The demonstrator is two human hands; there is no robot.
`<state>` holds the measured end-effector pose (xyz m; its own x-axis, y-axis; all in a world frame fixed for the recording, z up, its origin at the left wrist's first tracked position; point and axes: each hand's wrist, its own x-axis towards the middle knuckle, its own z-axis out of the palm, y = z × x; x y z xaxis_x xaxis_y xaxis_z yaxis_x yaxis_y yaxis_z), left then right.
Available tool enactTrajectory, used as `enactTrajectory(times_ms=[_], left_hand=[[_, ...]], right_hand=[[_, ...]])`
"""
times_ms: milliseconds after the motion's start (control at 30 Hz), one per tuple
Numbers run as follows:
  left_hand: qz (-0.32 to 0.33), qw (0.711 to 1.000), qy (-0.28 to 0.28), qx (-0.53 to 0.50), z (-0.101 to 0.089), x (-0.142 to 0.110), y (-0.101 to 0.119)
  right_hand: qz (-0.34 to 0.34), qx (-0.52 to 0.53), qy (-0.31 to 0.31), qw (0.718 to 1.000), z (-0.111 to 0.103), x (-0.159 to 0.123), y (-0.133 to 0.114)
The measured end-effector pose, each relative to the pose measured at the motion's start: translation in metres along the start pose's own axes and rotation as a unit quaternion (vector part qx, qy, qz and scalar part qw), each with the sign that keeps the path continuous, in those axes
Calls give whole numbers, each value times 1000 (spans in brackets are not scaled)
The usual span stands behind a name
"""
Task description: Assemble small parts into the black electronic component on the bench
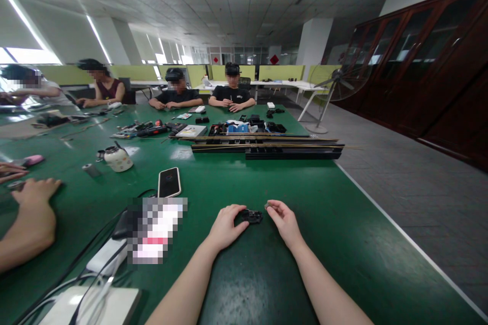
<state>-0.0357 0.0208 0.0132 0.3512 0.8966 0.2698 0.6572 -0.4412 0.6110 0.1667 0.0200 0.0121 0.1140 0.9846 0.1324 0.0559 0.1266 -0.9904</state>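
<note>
My left hand [225, 226] rests on the green table [305, 203], its fingers curled round a small black part [250, 216] and holding it against the surface. Just right of that part, my right hand [282, 219] pinches a tiny grey piece [267, 205] between thumb and forefinger. Both forearms reach in from the bottom edge of the head view.
A phone [169, 182] lies face up ahead left, beside a blurred-out item and cables with a white box [102, 304]. Another person's hand [32, 193] rests at the left. Long black rails [267, 148], tools, a small teapot [117, 158] and several seated people lie farther off.
</note>
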Motion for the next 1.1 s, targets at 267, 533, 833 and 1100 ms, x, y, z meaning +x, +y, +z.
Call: enactTrajectory(times_ms=[267, 533, 833, 1100], left_hand=[[6, 1000, 2, -1, 2, 0, -2], [7, 1000, 3, 0, 2, -1, -3], [4, 1000, 3, 2, 1, -1, -3], [6, 1000, 5, 4, 1, -1, -2]], right_hand=[[2, 6, 9, 1000, 0, 0, 1], [6, 16, 13, 1000, 1, 0, 1], [9, 21, 17, 1000, 1, 0, 1], [11, 24, 16, 1000, 1, 1, 1]])
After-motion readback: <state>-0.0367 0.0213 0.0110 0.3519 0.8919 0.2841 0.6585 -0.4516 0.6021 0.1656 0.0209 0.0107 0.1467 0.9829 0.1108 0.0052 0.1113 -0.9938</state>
